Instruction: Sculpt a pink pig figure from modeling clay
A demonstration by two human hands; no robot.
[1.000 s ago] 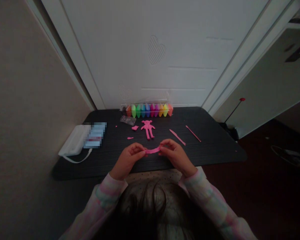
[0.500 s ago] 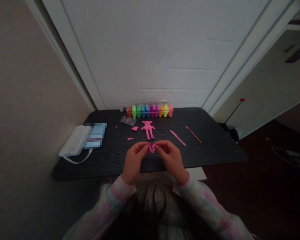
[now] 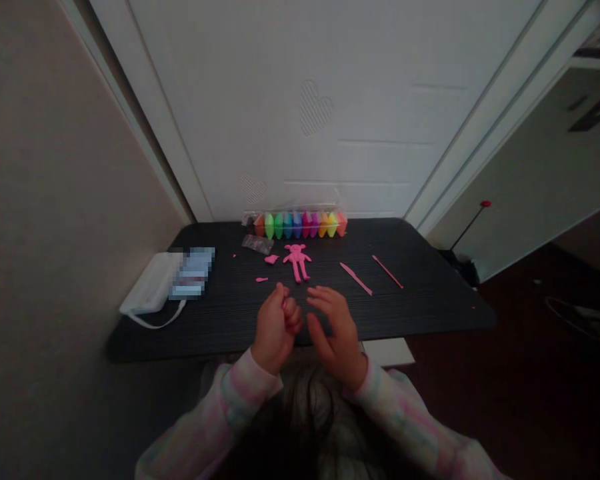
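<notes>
My left hand (image 3: 276, 327) is closed in a fist above the near part of the table, and a speck of pink modelling clay (image 3: 285, 304) shows between its fingers; the rest of that clay is hidden. Facing it, my right hand (image 3: 333, 333) is open, thumb and fingers apart, with nothing visible in it. Just beyond both hands lies a flat pink clay figure (image 3: 296, 260) with round ears, arms and two long legs. A small pink lump (image 3: 271, 259) and a thin pink piece (image 3: 261, 280) lie left of the figure.
A pack of coloured clay (image 3: 297, 225) stands along the table's back. Before it lies a clear wrapper (image 3: 257, 244). Right are a pink clay knife (image 3: 356, 278) and a thin pink stick tool (image 3: 387, 271). A white device (image 3: 150, 283) with a strap sits left on the black table (image 3: 430, 293).
The curved pink clay strip held between both hands is now mostly inside my closed left hand. My right hand has let go and opened, and both hands have come nearer to me.
</notes>
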